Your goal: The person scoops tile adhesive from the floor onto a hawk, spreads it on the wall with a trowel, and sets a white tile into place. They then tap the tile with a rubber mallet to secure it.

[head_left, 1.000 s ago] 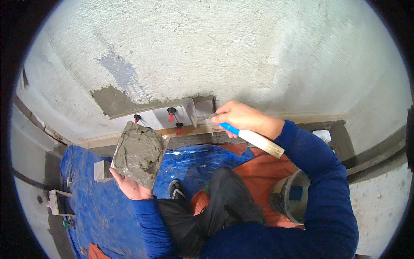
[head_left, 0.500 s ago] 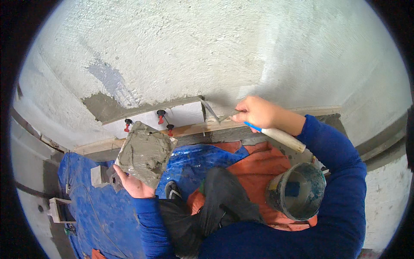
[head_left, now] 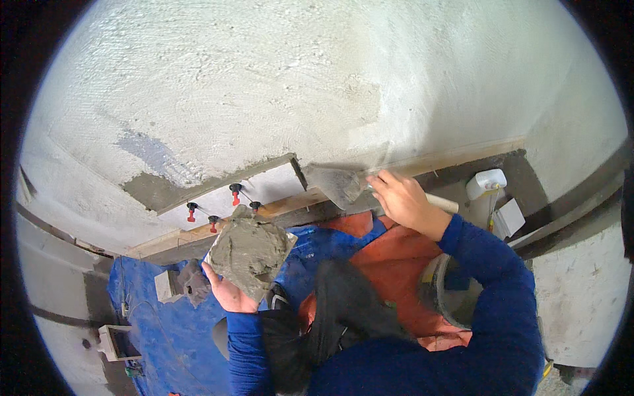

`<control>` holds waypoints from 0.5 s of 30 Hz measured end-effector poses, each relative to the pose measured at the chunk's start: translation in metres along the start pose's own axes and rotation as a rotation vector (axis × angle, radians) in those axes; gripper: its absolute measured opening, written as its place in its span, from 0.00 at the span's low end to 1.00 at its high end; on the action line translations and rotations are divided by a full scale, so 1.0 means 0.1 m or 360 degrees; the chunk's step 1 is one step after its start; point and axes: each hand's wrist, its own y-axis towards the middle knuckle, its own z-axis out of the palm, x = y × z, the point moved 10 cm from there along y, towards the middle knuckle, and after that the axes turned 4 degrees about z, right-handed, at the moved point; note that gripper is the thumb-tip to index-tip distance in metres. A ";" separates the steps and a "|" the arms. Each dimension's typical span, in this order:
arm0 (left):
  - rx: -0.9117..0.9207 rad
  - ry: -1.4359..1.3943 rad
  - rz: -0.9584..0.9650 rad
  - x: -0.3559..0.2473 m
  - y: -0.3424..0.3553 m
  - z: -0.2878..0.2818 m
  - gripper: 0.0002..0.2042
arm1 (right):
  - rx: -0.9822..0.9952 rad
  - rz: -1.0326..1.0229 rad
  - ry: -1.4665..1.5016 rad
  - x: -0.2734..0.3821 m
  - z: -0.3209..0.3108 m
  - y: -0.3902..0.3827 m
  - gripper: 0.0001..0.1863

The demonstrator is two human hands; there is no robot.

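Note:
My left hand point(head_left: 232, 294) supports a tile point(head_left: 290, 240) from beneath, its fingers around the edge. A thick, uneven layer of grey mortar point(head_left: 249, 249) covers the tile's upturned face. In my right hand point(head_left: 408, 206) is a trowel point(head_left: 338, 187), with its pale handle poking out behind the fist and its grey blade pointing left. The blade is close to the end of the white tiles point(head_left: 267, 187) along the wall's foot; whether it touches the wall I cannot tell. Red and black tile-levelling clips point(head_left: 236, 193) stick out of those tiles.
A wooden batten point(head_left: 422, 165) runs along the base of the rough plastered wall point(head_left: 264, 86). Beside my right forearm a bucket point(head_left: 429, 284) is partly hidden. At right stands a white container point(head_left: 487, 183). Blue tarp point(head_left: 178, 346) and orange sheeting point(head_left: 389, 267) cover the floor.
The trowel has turned, so its blade now shows broad side on near the tile end. My right hand has shifted slightly lower; the mortar-covered tile is farther right and lower in view.

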 end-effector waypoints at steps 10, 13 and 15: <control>-0.0032 -0.0003 0.0049 -0.16 -0.10 -0.06 0.35 | 0.0571 -0.0092 -0.0399 0.11 0.25 0.55 0.16; 0.0155 -0.0036 0.0016 -0.11 -0.15 0.05 0.36 | 0.0603 -0.0062 -0.0422 0.09 0.02 0.68 0.15; 0.0207 -0.0052 0.0013 -0.07 -0.18 0.08 0.36 | 0.0545 -0.0074 -0.0374 0.10 -0.18 0.80 0.16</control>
